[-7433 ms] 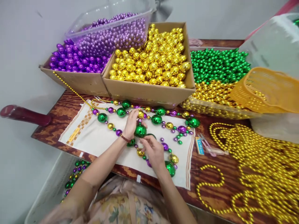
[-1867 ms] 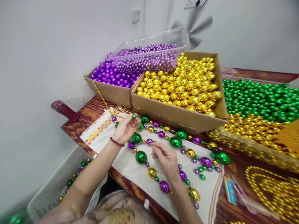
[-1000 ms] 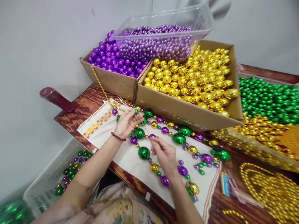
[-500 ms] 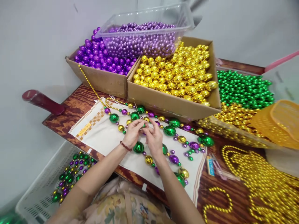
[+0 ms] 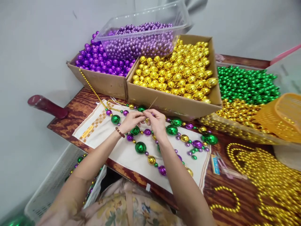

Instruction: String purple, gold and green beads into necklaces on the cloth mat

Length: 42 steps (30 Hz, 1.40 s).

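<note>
My left hand point(image 5: 132, 121) and my right hand point(image 5: 157, 121) meet fingertip to fingertip above a white cloth point(image 5: 110, 142). Both pinch at a small gold bead and a thin needle point(image 5: 153, 102) that sticks up and to the right between them. A bead strand point(image 5: 141, 147) of green, purple and gold balls lies looped on the cloth under and around the hands. A red bead bracelet sits on my left wrist. What exactly each fingertip grips is too small to make out.
Behind the hands stand a cardboard box of gold balls point(image 5: 174, 103), a box of purple balls point(image 5: 103, 83) and a clear tub of small purple beads point(image 5: 141, 40). Green beads point(image 5: 244, 84), an orange basket point(image 5: 279, 117) and gold strands point(image 5: 270, 179) lie right. A white crate point(image 5: 51, 188) sits lower left.
My hands have moved a little further from me and stay pinched together. The needle now points up and right instead of up and left. The view shifted slightly.
</note>
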Tool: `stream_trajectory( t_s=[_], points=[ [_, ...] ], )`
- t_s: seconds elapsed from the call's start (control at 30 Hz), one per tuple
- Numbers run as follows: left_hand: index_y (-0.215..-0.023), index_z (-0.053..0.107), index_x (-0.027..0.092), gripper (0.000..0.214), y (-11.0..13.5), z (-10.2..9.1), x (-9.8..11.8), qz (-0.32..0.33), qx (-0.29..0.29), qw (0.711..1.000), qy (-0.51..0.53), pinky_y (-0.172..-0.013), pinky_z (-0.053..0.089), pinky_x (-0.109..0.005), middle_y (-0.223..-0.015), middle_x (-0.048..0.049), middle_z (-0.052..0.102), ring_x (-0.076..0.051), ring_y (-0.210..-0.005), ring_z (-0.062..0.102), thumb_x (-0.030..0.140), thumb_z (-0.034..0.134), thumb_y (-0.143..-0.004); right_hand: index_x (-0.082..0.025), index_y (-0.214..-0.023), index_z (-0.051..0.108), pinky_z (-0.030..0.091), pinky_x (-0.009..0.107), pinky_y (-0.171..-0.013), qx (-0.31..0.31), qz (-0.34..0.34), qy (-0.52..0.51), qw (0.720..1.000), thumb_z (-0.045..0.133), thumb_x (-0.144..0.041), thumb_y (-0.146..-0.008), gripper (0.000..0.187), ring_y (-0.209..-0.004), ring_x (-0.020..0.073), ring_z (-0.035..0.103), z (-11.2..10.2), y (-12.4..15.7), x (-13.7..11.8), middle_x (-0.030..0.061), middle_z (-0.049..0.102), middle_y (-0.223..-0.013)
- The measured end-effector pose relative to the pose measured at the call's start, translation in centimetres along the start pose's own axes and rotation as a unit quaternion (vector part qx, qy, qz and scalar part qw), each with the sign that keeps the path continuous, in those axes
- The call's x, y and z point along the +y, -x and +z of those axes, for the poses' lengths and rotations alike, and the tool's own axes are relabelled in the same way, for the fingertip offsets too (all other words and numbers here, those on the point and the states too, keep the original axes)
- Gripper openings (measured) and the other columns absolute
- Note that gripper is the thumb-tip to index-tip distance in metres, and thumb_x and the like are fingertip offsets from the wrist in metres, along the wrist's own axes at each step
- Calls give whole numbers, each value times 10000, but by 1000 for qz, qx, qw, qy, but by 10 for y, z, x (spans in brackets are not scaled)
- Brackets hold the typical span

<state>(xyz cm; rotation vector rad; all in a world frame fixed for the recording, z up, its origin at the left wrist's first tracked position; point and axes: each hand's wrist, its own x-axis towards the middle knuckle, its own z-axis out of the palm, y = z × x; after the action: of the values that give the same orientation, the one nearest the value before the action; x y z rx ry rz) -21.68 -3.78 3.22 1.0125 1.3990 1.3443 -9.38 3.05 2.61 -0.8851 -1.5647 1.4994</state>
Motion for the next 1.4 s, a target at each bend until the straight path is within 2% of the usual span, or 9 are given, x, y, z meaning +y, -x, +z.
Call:
stream_trajectory(
  t_s=[0.2, 0.43, 0.53, 0.67, 0.8, 0.93, 1.0, 1.23, 1.4],
  points=[
    [-716, 759, 194, 121, -3, -25, 0, 55, -40, 987, -147, -558, 398, -210, -663, -29, 647, -129, -583, 540, 254, 674, -780, -205, -860, 495, 460, 172, -435, 101, -16, -131, 986, 579, -489, -877, 297, -464, 97, 627, -1, 2, -8, -23, 685, -688],
    [-723, 740, 209, 100, -5, -42, -9, 96, 83, 979, -162, -786, 431, -241, -792, -31, 673, -166, -799, 574, 229, 672, -793, -203, -854, 499, 437, 167, -416, 212, -104, -160, 958, 600, -437, -882, 256, -434, 87, 606, -25, 20, -20, -32, 691, -667],
    [-720, 724, 195, 102, -2, -48, -17, 72, 138, 979, -131, -767, 440, -233, -769, -22, 673, -153, -773, 575, 219, 660, -796, -199, -853, 518, 446, 184, -422, 274, -138, -113, 945, 610, -453, -878, 271, -430, 93, 594, -54, 36, -26, -35, 678, -654],
    [-740, 725, 174, 99, 7, -55, -21, 20, 168, 984, -50, -762, 466, -231, -778, -25, 705, -144, -771, 610, 252, 680, -781, -183, -877, 598, 454, 215, -448, 347, -163, 17, 924, 605, -420, -885, 237, -450, 104, 583, -124, 65, -22, -17, 672, -686],
    [-755, 740, 182, 103, 11, -62, -26, 41, 189, 979, -60, -806, 493, -250, -797, -18, 724, -158, -815, 634, 278, 703, -745, -183, -935, 688, 463, 251, -529, 266, -32, 257, 929, 584, -409, -852, 262, -542, 133, 595, -205, 104, 2, 16, 686, -744],
    [-772, 752, 181, 165, 8, -64, -33, 53, 188, 978, -69, -838, 518, -286, -802, -23, 731, -178, -825, 652, 333, 738, -709, -209, -873, 699, 425, 273, -576, 176, 113, 472, 857, 537, -374, -847, 232, -596, 175, 601, -245, 136, 28, 29, 696, -701],
    [-775, 751, 180, 193, 7, -63, -35, 47, 192, 978, -62, -837, 529, -296, -789, -23, 728, -173, -793, 656, 352, 760, -687, -211, -834, 690, 404, 279, -581, 168, 128, 498, 841, 522, -366, -850, 229, -606, 190, 599, -249, 145, 37, 30, 688, -683],
    [-834, 738, 173, 280, 8, -61, -37, 35, 217, 974, -56, -759, 557, -296, -784, -24, 717, -156, -711, 661, 390, 784, -662, -206, -821, 690, 412, 284, -668, 47, 106, 515, 849, 524, -308, -856, 197, -788, 215, 628, -249, 165, 45, 57, 715, -842],
    [-807, 721, 156, 270, 8, -52, -35, 39, 202, 976, -63, -733, 550, -278, -693, -11, 685, -133, -659, 640, 384, 768, -671, -215, -845, 695, 404, 262, -668, -12, 102, 538, 836, 524, -249, -875, 178, -849, 193, 635, -232, 164, 51, 53, 716, -926]
  ],
)
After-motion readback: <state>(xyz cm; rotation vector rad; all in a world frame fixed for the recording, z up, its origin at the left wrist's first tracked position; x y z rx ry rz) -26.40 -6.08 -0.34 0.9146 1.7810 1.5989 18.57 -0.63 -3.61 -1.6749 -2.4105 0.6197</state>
